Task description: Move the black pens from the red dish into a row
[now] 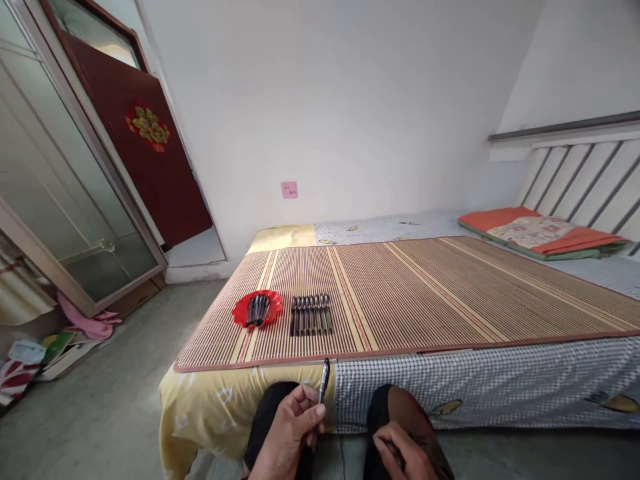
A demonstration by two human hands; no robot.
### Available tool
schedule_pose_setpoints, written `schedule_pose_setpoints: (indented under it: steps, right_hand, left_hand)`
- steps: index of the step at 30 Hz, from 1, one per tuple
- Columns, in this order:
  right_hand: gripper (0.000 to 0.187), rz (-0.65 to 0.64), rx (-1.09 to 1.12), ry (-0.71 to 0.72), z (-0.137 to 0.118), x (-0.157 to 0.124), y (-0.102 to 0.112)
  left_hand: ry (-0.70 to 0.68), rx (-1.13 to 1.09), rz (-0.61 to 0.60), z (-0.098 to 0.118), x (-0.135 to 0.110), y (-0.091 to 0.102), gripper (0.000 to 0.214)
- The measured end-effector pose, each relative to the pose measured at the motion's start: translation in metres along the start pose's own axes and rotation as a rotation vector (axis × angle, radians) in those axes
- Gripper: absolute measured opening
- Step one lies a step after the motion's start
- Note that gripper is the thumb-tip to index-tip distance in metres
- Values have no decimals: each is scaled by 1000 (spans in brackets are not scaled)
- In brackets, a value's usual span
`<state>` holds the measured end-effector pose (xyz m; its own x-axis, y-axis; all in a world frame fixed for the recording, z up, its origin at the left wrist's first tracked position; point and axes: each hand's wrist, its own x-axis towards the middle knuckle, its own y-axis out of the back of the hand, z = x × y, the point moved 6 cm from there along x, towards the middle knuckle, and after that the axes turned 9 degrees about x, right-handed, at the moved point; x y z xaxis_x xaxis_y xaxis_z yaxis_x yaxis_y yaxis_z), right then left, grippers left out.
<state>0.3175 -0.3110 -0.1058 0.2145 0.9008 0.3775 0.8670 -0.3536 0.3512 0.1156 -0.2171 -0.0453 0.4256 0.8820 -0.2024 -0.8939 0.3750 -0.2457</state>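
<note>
My left hand (290, 427) is closed around a pen (324, 381), its dark capped end pointing up just in front of the bed's edge. Resting by my right knee, my right hand (406, 455) has its fingers curled; whatever they may hold is hidden. On the woven mat (425, 293) beyond, several dark pens (311, 317) lie side by side in a neat row. Left of that row, a red dish with a wavy rim (240, 316) carries several more pens (258, 309), bunched together.
A patterned bedsheet (480, 387) hangs over the bed's front edge above my knees. Folded orange bedding (500, 223) sits at the far right by a railing (590, 177). Grey floor (130, 393) lies to the left, with a dark red door (135, 147) behind.
</note>
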Motion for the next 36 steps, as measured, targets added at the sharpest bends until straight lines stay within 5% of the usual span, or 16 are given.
schedule_pose_setpoints:
  steps: [5, 9, 16, 27, 36]
  right_hand:
    - [37, 12, 323, -245, -9, 59, -3]
    - [44, -68, 556, -368, -12, 95, -28]
    - [40, -252, 783, -427, -17, 105, -68]
    - [43, -60, 795, -523, 7, 97, -56]
    - [39, 87, 660, -485, 22, 111, -23]
  left_hand:
    - [42, 39, -5, -12, 17, -2, 44]
    - [57, 97, 3, -22, 30, 4, 47]
    - [91, 130, -12, -40, 40, 9, 45]
    - [130, 162, -111, -53, 42, -4, 46]
    - [211, 72, -116, -86, 37, 10, 45]
